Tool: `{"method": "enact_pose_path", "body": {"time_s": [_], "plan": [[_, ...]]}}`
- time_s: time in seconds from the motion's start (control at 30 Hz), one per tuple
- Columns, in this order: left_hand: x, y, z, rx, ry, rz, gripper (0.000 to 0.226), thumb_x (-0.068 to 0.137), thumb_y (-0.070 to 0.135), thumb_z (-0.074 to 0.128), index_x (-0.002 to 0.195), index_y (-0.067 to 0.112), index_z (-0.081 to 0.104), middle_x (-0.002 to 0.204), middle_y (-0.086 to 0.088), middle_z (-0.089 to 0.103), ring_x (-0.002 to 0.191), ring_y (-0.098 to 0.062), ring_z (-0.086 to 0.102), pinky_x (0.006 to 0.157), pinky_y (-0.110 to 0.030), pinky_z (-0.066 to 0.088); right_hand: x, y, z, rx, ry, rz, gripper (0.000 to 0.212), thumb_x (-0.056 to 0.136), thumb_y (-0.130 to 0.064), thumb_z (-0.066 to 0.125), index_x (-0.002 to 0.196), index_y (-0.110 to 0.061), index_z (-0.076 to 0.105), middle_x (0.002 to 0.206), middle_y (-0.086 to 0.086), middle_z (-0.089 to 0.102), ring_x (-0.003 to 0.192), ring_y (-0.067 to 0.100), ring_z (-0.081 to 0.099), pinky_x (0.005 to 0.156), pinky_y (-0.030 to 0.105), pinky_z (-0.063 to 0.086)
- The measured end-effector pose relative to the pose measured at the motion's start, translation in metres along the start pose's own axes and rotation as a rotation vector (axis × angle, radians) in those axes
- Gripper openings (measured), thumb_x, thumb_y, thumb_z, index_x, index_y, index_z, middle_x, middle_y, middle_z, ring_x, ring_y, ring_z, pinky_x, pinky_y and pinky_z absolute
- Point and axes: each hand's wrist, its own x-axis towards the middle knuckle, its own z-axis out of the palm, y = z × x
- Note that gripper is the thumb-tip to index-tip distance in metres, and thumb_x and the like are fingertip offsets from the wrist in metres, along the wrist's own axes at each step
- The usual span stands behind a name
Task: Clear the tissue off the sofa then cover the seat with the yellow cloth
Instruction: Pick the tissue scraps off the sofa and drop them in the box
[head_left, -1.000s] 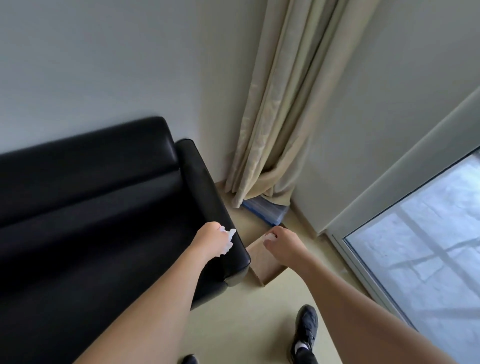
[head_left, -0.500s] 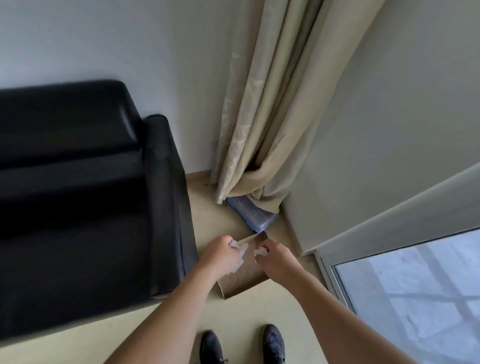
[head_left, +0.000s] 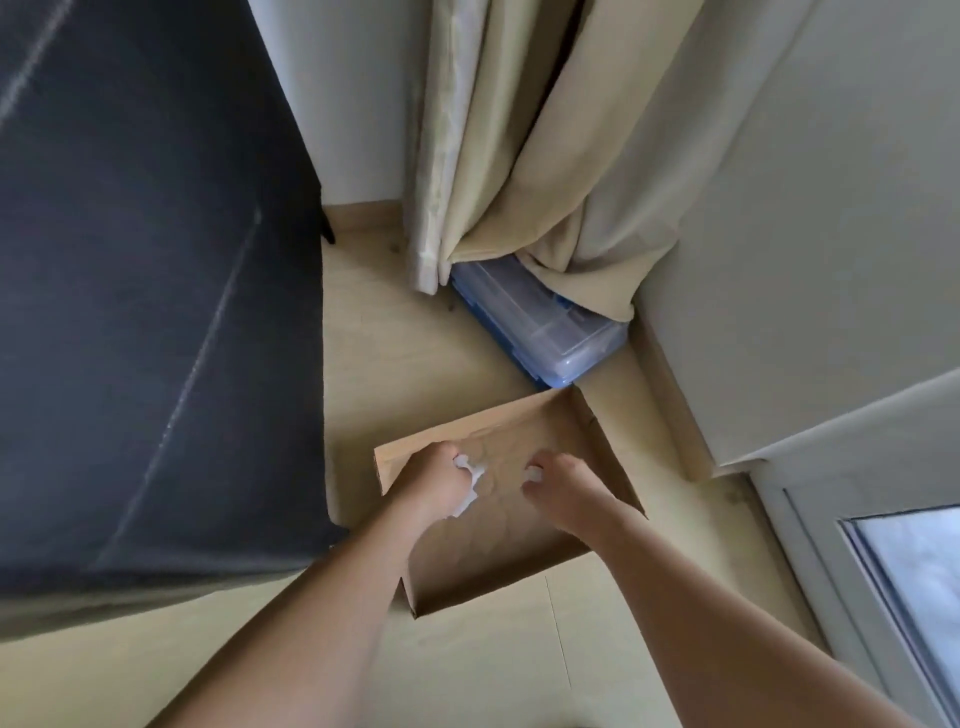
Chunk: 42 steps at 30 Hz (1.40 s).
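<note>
A pale wood floor (head_left: 426, 374) fills the corner of a room with light walls. Nearest the camera, two bare forearms reach forward and down over an open brown paper bag (head_left: 587, 441) standing on the floor. The left hand (head_left: 431, 488) hangs over the bag's mouth, its fingers curled round a crumpled white tissue (head_left: 470, 480) that sticks out past the knuckles. The right hand (head_left: 563, 493) is just beside it, also over the opening, fingers curled and pinching a smaller white scrap of tissue (head_left: 533, 473) at the tips (little of it shows). The hands are apart, not touching. To the left stands the black sofa (head_left: 145, 312), its end close against the bag. Beyond the bag lies a clear blue plastic box (head_left: 540, 327), partly under the hem of a beige curtain (head_left: 519, 156). At far right is a white-framed glass door (head_left: 883, 545).
</note>
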Motion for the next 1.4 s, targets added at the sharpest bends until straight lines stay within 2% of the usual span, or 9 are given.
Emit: {"method": "enact_pose_path", "body": {"time_s": [0.1, 0.27, 0.37, 0.47, 0.57, 0.7, 0.83, 1.03, 1.4], "plan": [[0.047, -0.032, 0.021, 0.029, 0.024, 0.022, 0.016, 0.086, 0.009, 0.037, 0.081, 0.013, 0.053, 0.081, 0.004, 0.059, 0.072, -0.022, 0.058, 0.064, -0.027, 0.045, 0.044, 0.018, 0.035, -0.027, -0.012, -0.047, 0.024, 0.091, -0.019, 0.053, 0.113, -0.012, 0.060, 0.106, 0.005, 0.062, 0.092, 0.018, 0.059, 0.077, 0.026, 0.050], [0.066, -0.030, 0.021, 0.033, 0.012, 0.107, 0.018, 0.083, 0.003, 0.036, 0.073, 0.012, 0.048, 0.073, 0.000, 0.068, 0.055, -0.011, 0.055, 0.055, -0.023, 0.037, 0.074, 0.024, 0.040, -0.077, -0.004, -0.059, 0.023, 0.089, -0.024, 0.051, 0.110, -0.018, 0.059, 0.107, 0.002, 0.061, 0.092, 0.018, 0.059, 0.078, 0.030, 0.053], [0.074, -0.033, 0.026, 0.084, 0.021, 0.124, 0.018, 0.085, 0.004, 0.036, 0.072, 0.015, 0.042, 0.078, 0.000, 0.059, 0.063, -0.013, 0.056, 0.053, -0.024, 0.033, 0.078, 0.034, 0.049, -0.104, -0.008, -0.064, 0.023, 0.089, -0.022, 0.053, 0.111, -0.017, 0.059, 0.107, 0.003, 0.061, 0.091, 0.019, 0.059, 0.075, 0.028, 0.051], [0.088, -0.054, 0.038, 0.096, 0.003, 0.114, 0.018, 0.083, 0.001, 0.036, 0.074, 0.014, 0.044, 0.096, 0.008, 0.065, 0.090, -0.018, 0.066, 0.055, -0.024, 0.039, 0.085, 0.058, 0.061, -0.248, -0.073, -0.047, 0.028, 0.090, -0.021, 0.051, 0.117, -0.019, 0.059, 0.114, 0.004, 0.059, 0.099, 0.022, 0.058, 0.085, 0.034, 0.052], [0.092, -0.066, 0.046, 0.216, -0.092, 0.095, 0.019, 0.085, 0.001, 0.039, 0.080, 0.015, 0.051, 0.127, 0.012, 0.064, 0.097, -0.019, 0.068, 0.068, -0.030, 0.054, 0.092, 0.066, 0.058, -0.339, -0.081, -0.029, 0.031, 0.091, -0.020, 0.050, 0.120, -0.019, 0.059, 0.119, 0.004, 0.057, 0.105, 0.025, 0.056, 0.088, 0.036, 0.051], [0.097, -0.062, 0.056, 0.300, -0.158, 0.151, 0.021, 0.081, -0.008, 0.041, 0.077, 0.009, 0.055, 0.122, 0.012, 0.067, 0.103, -0.014, 0.065, 0.076, -0.032, 0.054, 0.098, 0.062, 0.058, -0.164, -0.013, -0.011, 0.028, 0.087, -0.020, 0.055, 0.114, -0.019, 0.060, 0.112, 0.003, 0.059, 0.096, 0.021, 0.057, 0.081, 0.032, 0.053], [0.098, -0.054, 0.061, 0.503, -0.118, 0.160, 0.028, 0.087, 0.000, 0.043, 0.106, 0.002, 0.063, 0.096, 0.009, 0.061, 0.083, -0.021, 0.052, 0.062, -0.025, 0.039, 0.101, 0.062, 0.070, -0.238, -0.110, 0.005, 0.044, 0.087, -0.030, 0.059, 0.130, -0.022, 0.050, 0.130, 0.004, 0.048, 0.119, 0.027, 0.045, 0.092, 0.037, 0.047], [0.102, -0.062, 0.053, 0.632, -0.084, 0.130, 0.026, 0.092, 0.014, 0.045, 0.117, 0.011, 0.049, 0.128, -0.008, 0.044, 0.111, -0.027, 0.052, 0.078, -0.032, 0.042, 0.101, 0.061, 0.057, -0.329, -0.084, -0.003, 0.069, 0.083, -0.040, 0.066, 0.143, -0.028, 0.033, 0.144, 0.004, 0.034, 0.133, 0.031, 0.032, 0.103, 0.045, 0.040], [0.084, -0.059, 0.057, 0.732, -0.088, 0.181, 0.036, 0.093, 0.017, 0.048, 0.128, 0.014, 0.048, 0.129, -0.006, 0.046, 0.113, -0.026, 0.053, 0.079, -0.031, 0.041, 0.085, 0.055, 0.042, -0.389, -0.110, -0.023, 0.071, 0.082, -0.033, 0.067, 0.145, -0.026, 0.035, 0.147, 0.003, 0.032, 0.134, 0.029, 0.032, 0.104, 0.044, 0.041]]}}
